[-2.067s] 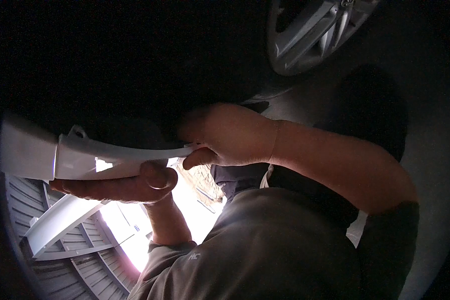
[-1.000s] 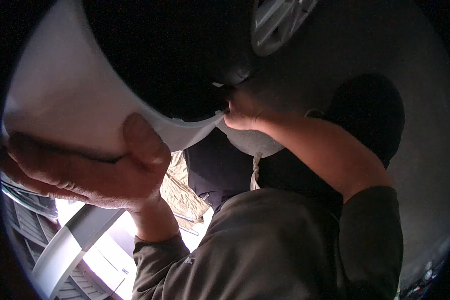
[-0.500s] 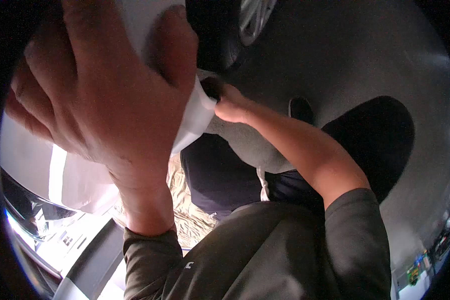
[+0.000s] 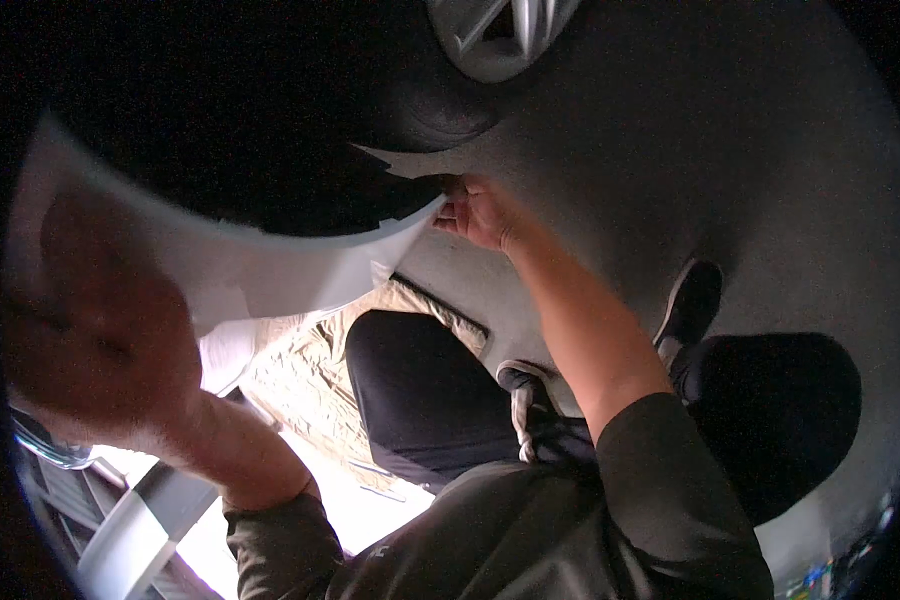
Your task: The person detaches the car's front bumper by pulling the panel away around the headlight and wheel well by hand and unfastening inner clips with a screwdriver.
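A glossy white car bumper (image 4: pixel 270 275) curves along the dark wheel arch, its upper edge running from the far left toward the middle. My right hand (image 4: pixel 478 214) grips the pointed end of that edge, fingers closed around it. Large and close to the camera, my left hand (image 4: pixel 110 330) is at the bumper's outer face on the left. Its fingers lie in deep shadow, so their pose and whether they press on the panel cannot be made out.
A tyre with a silver spoked wheel (image 4: pixel 500 40) stands at the top. Crumpled beige sheeting (image 4: pixel 305 385) covers the floor below the bumper. My bent knees and dark shoes (image 4: pixel 692 300) are close by on the grey floor. Small colourful items (image 4: pixel 815 580) sit at the lower right.
My left hand has moved left and down, uncovering the wheel arch and bumper edge. My right hand stays at the bumper's end, slightly right and lower. The view has shifted.
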A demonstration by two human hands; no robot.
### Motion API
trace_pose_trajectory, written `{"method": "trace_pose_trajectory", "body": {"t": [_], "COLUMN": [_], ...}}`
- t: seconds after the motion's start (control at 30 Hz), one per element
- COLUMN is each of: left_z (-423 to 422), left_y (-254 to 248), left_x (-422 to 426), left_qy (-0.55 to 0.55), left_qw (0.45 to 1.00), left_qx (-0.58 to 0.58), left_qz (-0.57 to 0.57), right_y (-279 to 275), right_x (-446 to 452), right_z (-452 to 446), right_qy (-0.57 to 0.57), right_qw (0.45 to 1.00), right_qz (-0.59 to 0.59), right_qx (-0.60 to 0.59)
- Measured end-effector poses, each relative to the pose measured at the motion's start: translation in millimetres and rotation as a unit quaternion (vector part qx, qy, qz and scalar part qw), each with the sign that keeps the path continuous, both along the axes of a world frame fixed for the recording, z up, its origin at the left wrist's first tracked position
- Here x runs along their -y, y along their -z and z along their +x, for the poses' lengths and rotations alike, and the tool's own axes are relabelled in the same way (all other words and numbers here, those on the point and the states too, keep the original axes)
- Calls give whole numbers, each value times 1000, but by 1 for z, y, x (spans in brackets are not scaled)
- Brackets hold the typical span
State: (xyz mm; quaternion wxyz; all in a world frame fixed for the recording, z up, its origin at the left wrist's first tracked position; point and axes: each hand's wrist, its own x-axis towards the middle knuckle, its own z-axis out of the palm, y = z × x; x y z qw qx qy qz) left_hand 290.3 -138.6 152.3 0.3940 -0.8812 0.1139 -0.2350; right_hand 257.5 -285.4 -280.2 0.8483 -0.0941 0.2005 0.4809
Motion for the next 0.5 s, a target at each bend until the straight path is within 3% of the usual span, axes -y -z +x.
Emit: {"method": "trace_pose_trajectory", "body": {"t": [0.1,0.23,0.37,0.5], "left_z": [8,13,13,2], "left_y": [-2,-7,-5,-10], "left_x": [-37,-71,-90,-96], "left_qy": [-42,62,189,205], "left_qw": [999,987,933,921], "left_qx": [-9,6,64,67], "left_qz": [9,151,301,324], "right_y": [-10,5,11,13], "right_x": [-15,-50,-54,-72], "right_z": [22,45,32,16], "right_qy": [-38,-86,-116,-119], "right_qw": [996,994,992,992], "right_qz": [-53,-9,37,37], "right_qx": [57,69,15,-17]}}
